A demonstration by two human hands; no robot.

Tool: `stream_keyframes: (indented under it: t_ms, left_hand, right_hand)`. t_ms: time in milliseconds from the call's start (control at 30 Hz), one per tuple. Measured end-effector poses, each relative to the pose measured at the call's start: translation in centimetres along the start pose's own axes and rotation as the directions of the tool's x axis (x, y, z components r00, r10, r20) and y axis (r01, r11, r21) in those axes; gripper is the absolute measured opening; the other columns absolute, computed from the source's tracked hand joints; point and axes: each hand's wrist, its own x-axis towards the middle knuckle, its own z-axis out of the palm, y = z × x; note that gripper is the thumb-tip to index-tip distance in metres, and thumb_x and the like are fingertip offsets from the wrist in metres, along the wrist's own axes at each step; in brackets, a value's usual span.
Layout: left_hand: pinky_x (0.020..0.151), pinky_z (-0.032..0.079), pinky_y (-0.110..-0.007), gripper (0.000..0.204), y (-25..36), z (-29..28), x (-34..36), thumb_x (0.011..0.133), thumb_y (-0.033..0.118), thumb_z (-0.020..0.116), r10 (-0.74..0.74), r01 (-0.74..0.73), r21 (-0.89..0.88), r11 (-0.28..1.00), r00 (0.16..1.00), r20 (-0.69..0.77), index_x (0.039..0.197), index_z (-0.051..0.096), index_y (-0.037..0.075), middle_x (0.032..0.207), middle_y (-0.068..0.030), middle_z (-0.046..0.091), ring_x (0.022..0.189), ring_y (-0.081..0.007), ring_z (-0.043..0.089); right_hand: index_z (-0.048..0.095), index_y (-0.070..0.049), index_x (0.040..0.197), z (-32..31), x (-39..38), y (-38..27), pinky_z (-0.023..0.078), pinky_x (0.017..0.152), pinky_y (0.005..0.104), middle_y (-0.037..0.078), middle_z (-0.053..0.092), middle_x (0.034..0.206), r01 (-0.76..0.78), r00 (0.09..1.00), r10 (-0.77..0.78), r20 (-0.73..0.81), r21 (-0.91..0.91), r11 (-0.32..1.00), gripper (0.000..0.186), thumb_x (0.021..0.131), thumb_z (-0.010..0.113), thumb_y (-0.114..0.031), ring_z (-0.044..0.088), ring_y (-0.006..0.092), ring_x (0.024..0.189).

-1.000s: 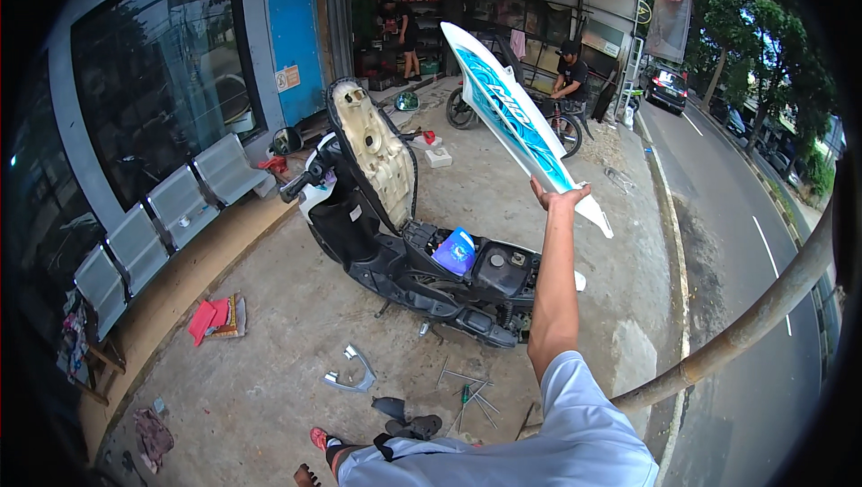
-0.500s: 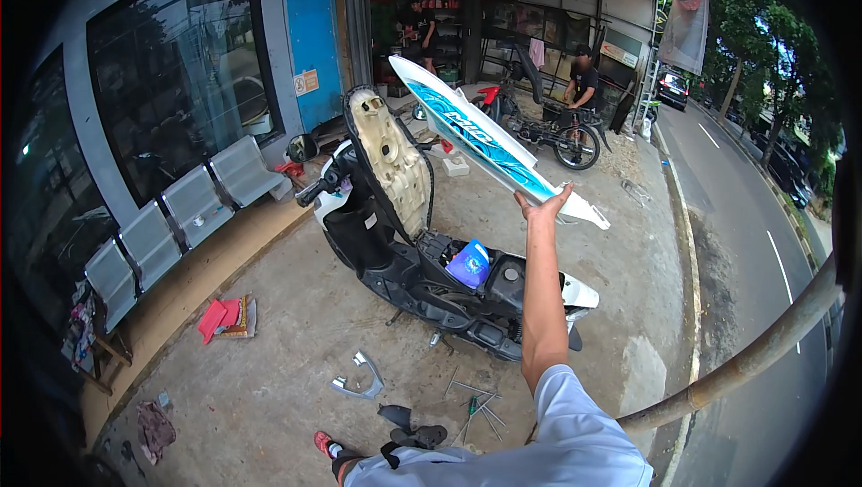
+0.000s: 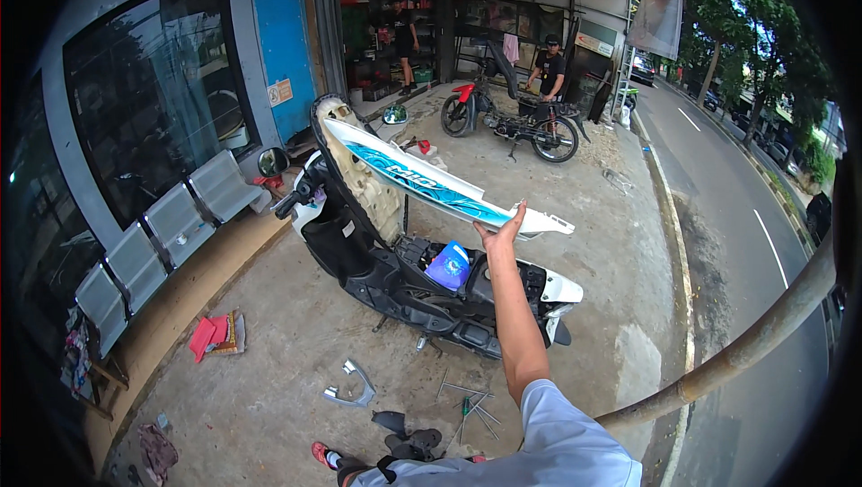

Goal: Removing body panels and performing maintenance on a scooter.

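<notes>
My right hand point(image 3: 497, 227) grips a long white body panel point(image 3: 404, 173) with turquoise swirl graphics near its narrower right end, holding it out above a partly stripped scooter point(image 3: 373, 280). The panel slants across in front of the scooter's raised seat point(image 3: 352, 191), whose cream underside faces me. A blue and purple item point(image 3: 448, 263) lies in the scooter's open body. On the concrete below are a grey U-shaped part point(image 3: 359, 386), black pieces point(image 3: 391, 421) and several metal tools point(image 3: 471, 406). My left hand is not in view.
Steel chairs point(image 3: 175, 218) line the left wall. Red items point(image 3: 211, 334) lie before them. Behind, a person point(image 3: 548, 70) stands at a motorbike point(image 3: 512, 123); another person point(image 3: 404, 43) is by shelves. A pole point(image 3: 736, 352) and road point(image 3: 754, 200) are at right.
The panel has swung down and left from a steep slant to a flatter one, now overlapping the raised seat in view. My right hand has moved left and slightly lower in the picture.
</notes>
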Motion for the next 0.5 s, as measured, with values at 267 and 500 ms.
stream_keyframes:
  t_ms: [267, 500]
  left_hand:
    - [0.076, 0.05, -0.045, 0.037, 0.5, -1.8, 0.0, 0.096, 0.026, 0.045, 0.047, -0.049, 0.07, 0.996, 0.998, 0.032, 0.122, 0.052, 0.0, 0.117, -0.0197, 0.054, 0.096, -0.0337, 0.059]
    - [0.076, 0.051, -0.045, 0.036, -0.7, -3.3, -1.6, 0.097, 0.024, 0.044, 0.072, -0.074, 0.077, 0.994, 0.997, 0.029, 0.122, 0.052, -0.001, 0.119, -0.0204, 0.053, 0.097, -0.0338, 0.059]
  right_hand:
    - [0.014, -0.015, 0.148, -3.3, -0.1, -3.1, 0.019, 0.107, 0.0632, 0.019, 0.021, 0.15, 0.035, 0.999, -0.035, 0.03, 0.004, 0.999, 0.105, 0.072, 0.055, -0.074, 0.025, 0.0407, 0.135]
    - [0.017, -0.02, 0.147, -4.5, -0.8, -3.6, 0.025, 0.104, 0.0627, 0.016, 0.023, 0.149, 0.005, 1.0, -0.005, -0.003, -0.035, 0.999, 0.102, 0.07, 0.056, -0.075, 0.026, 0.0393, 0.134]
